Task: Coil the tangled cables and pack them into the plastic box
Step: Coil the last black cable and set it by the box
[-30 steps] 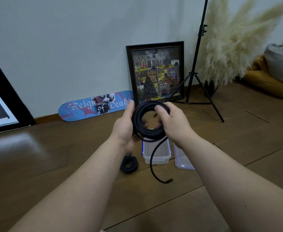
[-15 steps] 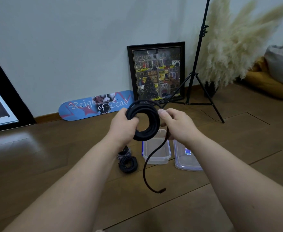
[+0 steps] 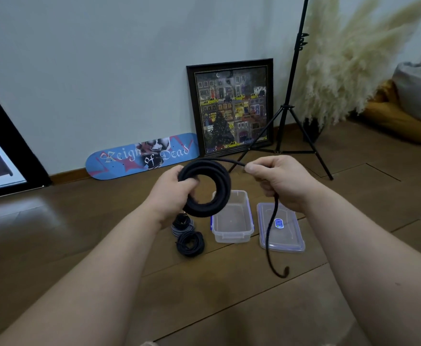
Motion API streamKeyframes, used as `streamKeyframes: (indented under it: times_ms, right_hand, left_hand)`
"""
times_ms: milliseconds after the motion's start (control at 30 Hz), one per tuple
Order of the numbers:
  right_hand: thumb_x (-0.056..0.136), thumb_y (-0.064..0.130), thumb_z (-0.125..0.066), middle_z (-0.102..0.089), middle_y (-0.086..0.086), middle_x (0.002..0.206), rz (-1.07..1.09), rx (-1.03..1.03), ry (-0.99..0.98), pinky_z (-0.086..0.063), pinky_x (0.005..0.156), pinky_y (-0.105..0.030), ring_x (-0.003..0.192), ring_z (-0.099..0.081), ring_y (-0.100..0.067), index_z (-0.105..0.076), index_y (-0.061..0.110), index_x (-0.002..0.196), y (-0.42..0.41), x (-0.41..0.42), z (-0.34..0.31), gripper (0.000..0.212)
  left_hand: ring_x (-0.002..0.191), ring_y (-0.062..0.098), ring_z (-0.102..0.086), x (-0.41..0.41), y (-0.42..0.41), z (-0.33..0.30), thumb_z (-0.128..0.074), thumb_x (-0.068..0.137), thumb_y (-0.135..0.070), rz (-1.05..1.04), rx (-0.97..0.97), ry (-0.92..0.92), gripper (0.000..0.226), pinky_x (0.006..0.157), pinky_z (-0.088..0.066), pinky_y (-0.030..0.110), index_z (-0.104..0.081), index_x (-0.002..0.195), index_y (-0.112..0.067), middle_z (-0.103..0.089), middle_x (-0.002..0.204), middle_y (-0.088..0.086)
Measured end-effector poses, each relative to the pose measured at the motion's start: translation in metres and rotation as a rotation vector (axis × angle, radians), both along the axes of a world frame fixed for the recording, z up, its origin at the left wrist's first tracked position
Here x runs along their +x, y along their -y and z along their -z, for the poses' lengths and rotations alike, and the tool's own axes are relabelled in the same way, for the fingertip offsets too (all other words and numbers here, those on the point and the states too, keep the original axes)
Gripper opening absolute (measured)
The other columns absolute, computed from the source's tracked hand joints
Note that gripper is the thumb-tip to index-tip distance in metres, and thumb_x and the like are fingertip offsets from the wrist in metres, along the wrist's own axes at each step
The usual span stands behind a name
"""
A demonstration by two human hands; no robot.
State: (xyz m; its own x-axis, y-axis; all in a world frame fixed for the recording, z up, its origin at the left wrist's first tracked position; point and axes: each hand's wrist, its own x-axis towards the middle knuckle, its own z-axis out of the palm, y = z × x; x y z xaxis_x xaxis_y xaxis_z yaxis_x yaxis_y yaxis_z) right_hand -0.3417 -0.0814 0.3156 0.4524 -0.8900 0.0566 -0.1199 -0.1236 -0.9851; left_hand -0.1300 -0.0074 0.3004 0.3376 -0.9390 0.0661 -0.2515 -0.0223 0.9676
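Note:
My left hand (image 3: 172,193) grips a thick black cable coil (image 3: 217,193) by its left side, holding it up above the floor. The coil's free end runs right into my right hand (image 3: 279,181), which pinches the strand; the loose tail (image 3: 270,236) hangs down and ends in a plug near the floor. Below stands the clear plastic box (image 3: 232,234), open and with nothing in it. Its lid (image 3: 283,242) lies flat to the right. Two coiled cables lie left of the box: a black one (image 3: 190,243) and a striped one (image 3: 182,224).
A framed picture (image 3: 232,106) and a blue skateboard deck (image 3: 139,156) lean on the wall. A black tripod stand (image 3: 291,116) rises behind my right hand. Pampas grass (image 3: 349,58) and cushions (image 3: 404,113) fill the right corner. A dark screen (image 3: 2,156) stands at left.
My right hand has moved away to the right from the coil, drawing the free end out sideways. The hanging tail swung right, over the lid. My left hand kept its grip.

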Motion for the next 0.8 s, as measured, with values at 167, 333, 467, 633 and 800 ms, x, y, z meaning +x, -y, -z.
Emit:
streamKeyframes:
  times_ms: [167,333,467,633,800]
  right_hand:
    - [0.091,0.003,-0.056,-0.06,-0.003,0.063,-0.038,-0.011,-0.4,-0.054,0.063,-0.031,0.058,-0.057,-0.015,-0.07,0.005,0.088,-0.004,-0.005,0.006,0.014]
    - [0.099,0.027,-0.053,-0.057,-0.005,0.06,0.202,0.041,-0.224,-0.057,0.059,-0.033,0.048,-0.056,-0.015,-0.066,0.01,0.089,-0.003,0.006,0.012,0.024]
    - [0.096,0.016,-0.054,-0.051,-0.004,0.062,0.124,0.162,-0.204,-0.053,0.057,-0.031,0.047,-0.046,-0.013,-0.067,0.006,0.094,-0.005,0.004,0.01,0.016]
    - [0.097,0.002,-0.048,-0.069,-0.007,0.085,0.011,0.127,-0.087,-0.056,0.072,-0.03,0.075,-0.066,-0.016,-0.065,0.007,0.101,-0.014,0.012,0.006,0.019]
    - [0.102,0.01,-0.044,-0.062,-0.012,0.076,0.052,0.073,0.033,-0.056,0.055,-0.03,0.055,-0.06,-0.019,-0.061,0.016,0.111,-0.016,0.022,0.009,0.02]
  left_hand:
    - [0.073,0.024,-0.047,0.01,0.006,0.011,-0.054,0.095,-0.017,-0.247,0.005,-0.056,0.011,0.074,-0.041,0.039,-0.052,0.084,-0.016,-0.05,0.074,0.005]
    - [0.075,0.023,-0.049,0.007,0.012,0.013,-0.054,0.094,-0.02,-0.319,0.018,-0.001,0.012,0.071,-0.042,0.035,-0.05,0.082,-0.02,-0.053,0.081,0.004]
    - [0.075,0.021,-0.048,0.013,0.013,0.014,-0.052,0.095,-0.019,-0.42,0.005,-0.042,0.005,0.067,-0.039,0.033,-0.052,0.095,-0.014,-0.053,0.088,0.006]
    - [0.074,0.021,-0.047,0.014,0.016,0.018,-0.052,0.094,-0.019,-0.366,0.011,-0.021,0.004,0.068,-0.039,0.032,-0.05,0.09,-0.019,-0.052,0.087,0.006]
    - [0.072,0.02,-0.047,0.004,0.019,0.019,-0.052,0.094,-0.019,-0.345,0.016,0.027,0.003,0.062,-0.038,0.031,-0.051,0.094,-0.017,-0.052,0.087,0.004]
